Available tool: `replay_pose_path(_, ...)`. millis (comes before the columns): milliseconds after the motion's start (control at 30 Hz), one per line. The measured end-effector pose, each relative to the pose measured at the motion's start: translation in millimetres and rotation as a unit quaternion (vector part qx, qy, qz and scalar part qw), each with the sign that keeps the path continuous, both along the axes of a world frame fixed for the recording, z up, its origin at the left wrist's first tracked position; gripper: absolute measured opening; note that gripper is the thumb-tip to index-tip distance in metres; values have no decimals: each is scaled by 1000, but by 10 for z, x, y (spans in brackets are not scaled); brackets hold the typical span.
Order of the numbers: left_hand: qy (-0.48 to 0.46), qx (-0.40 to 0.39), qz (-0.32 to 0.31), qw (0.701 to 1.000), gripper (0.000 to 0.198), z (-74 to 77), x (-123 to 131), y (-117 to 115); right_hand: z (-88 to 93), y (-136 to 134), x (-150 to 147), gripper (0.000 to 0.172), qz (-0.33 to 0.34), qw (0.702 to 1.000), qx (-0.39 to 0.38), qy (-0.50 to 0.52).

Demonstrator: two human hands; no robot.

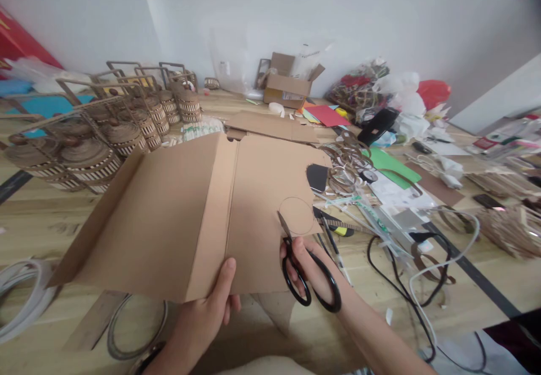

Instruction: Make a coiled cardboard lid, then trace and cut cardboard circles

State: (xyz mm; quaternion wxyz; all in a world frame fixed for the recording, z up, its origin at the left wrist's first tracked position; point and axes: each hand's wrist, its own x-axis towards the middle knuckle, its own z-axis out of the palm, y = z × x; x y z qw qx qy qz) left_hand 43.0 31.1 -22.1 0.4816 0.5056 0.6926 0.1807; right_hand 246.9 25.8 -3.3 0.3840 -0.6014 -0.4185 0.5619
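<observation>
A large creased sheet of brown cardboard spans the middle of the view. My left hand pinches its lower edge near the fold, thumb on top and fingers beneath. Black-handled scissors are in my right hand, their blades at the cardboard beside a drawn circle. How far the blades are apart is hard to tell. The right edge of the sheet has curved cut-outs.
Woven lidded baskets with tall handles crowd the left. An open carton stands by the wall. Cardboard rings, a green sheet, a utility knife and cables lie on the right. Coiled tubing is at lower left.
</observation>
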Motion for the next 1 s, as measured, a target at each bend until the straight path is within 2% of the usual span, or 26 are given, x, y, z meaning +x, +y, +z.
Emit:
replay_pose_path(167, -17, 4, -2, 1000, 75, -21, 1, -14, -48, -3, -29, 71, -21, 1000, -1, 0)
replay_pose_path(333, -19, 2, 0, 1000, 74, 53, 16, -21, -38, 18, -92, 74, -42, 999, -2, 24)
replay_pose_path(533, -20, 7, -6, 1000, 73, 104, 2, -29, 70, 72, -128, 74, -17, 999, 4, 26)
replay_pose_path(733, -27, 2, -7, 1000, 73, 86, -2, -30, 56, 88, -112, 77, -7, 1000, 17, 16)
replay_pose_path(1000, -21, 10, 24, 999, 70, 265, 4, -45, -46, 37, -81, 72, 5, 998, 53, -32)
